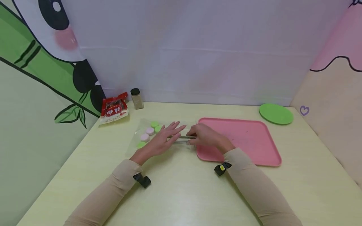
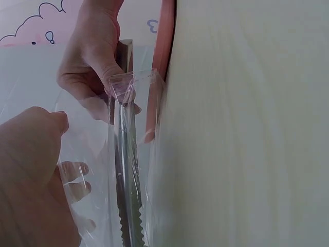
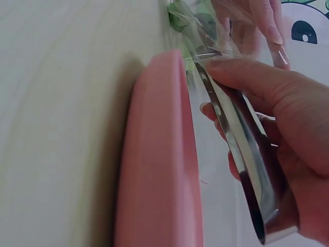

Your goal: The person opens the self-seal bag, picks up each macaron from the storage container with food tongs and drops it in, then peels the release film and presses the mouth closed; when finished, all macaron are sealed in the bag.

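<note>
My right hand grips metal tongs, fingers on one side and thumb on the other. Their serrated ends point left inside a clear plastic bag. The left hand is spread at the bag, fingers straight and apart; in the left wrist view its fingertips show through the film while the thumb stands apart. Round light-green and pale-pink pieces lie in a row in the bag, left of this hand, which partly covers the bag.
A pink tray lies under and beside the right forearm, its raised rim close to the tongs. At the back right sits a green plate. A red snack packet and a black-capped jar stand at the back left, near the cloth-covered wall.
</note>
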